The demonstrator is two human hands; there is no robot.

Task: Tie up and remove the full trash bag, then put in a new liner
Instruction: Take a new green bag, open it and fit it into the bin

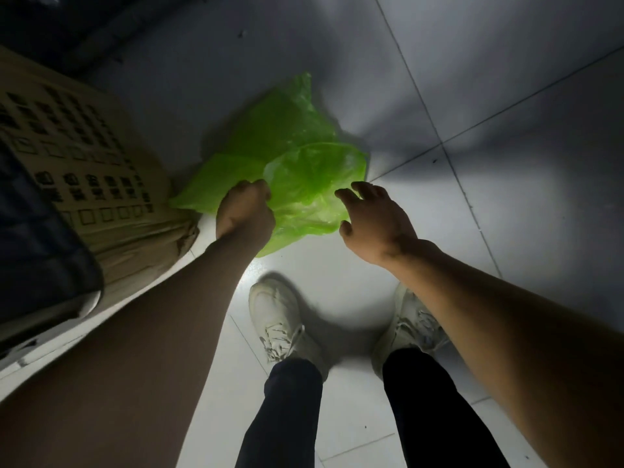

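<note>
A bright green plastic bag (297, 157) hangs crumpled and loose above the tiled floor, in the middle of the head view. My left hand (244, 212) is closed in a fist on the bag's near left edge. My right hand (374, 217) hovers at the bag's right side, fingers spread and curled, not gripping it. The bag looks thin and mostly empty. No trash bin is visible.
A beige perforated basket (84, 157) with a dark blue item (37, 251) in it stands at the left, close to my left forearm. My two feet in pale sneakers (280, 319) stand on the white tile floor (506, 96). The far left corner is dark.
</note>
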